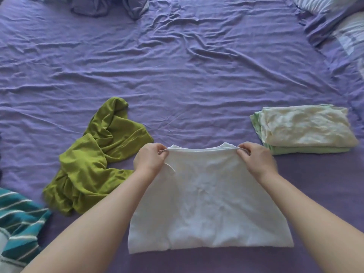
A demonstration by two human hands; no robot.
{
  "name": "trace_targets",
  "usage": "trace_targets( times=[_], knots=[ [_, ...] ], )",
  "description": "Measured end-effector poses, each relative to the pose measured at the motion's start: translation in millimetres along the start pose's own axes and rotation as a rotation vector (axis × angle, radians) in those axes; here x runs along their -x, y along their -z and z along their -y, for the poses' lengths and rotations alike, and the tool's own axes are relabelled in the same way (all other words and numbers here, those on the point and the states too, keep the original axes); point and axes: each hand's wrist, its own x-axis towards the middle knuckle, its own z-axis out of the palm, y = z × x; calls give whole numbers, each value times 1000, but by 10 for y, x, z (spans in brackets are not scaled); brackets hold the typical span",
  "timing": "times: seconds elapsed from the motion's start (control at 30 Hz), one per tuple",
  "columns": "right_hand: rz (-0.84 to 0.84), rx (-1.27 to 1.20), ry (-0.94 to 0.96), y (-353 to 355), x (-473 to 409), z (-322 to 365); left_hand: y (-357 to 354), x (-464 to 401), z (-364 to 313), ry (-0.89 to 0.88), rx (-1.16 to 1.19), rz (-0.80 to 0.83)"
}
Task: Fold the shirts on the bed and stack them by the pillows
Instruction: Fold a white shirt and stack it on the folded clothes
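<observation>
White shirt (208,203), soft and creased, lies as a rectangle, left hand (150,158) and right hand (256,159) pinching its ribbed collar edge.

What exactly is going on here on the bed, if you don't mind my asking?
A person is folding shirts on a purple bed sheet. The left hand and right hand each pinch a top corner of a white shirt, already partly folded. A folded stack lies to the right, short of the pillows. A crumpled green shirt and a striped teal garment wait on the left.
</observation>
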Motion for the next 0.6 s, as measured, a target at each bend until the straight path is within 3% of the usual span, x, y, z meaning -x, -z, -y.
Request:
trace_targets(
  times=[0.2,0.33,0.47,0.53,0.6],
  knots=[
    [11,49,66,-209,-184,-85,-209,-59,-37,43,-202,-116],
    [-48,24,53,-172,-239,-144,-232,-28,-43,57,-206,-231],
    [23,52,58,-172,-296,-120,-220,-31,-101,85,-271,-205],
    [-29,128,171,-162,-217,-118,-260,83,-173,-77,-273,-324],
    [-165,234,394,-183,-34,-171,-390,307,-263,-395,-232,-395]
  ],
)
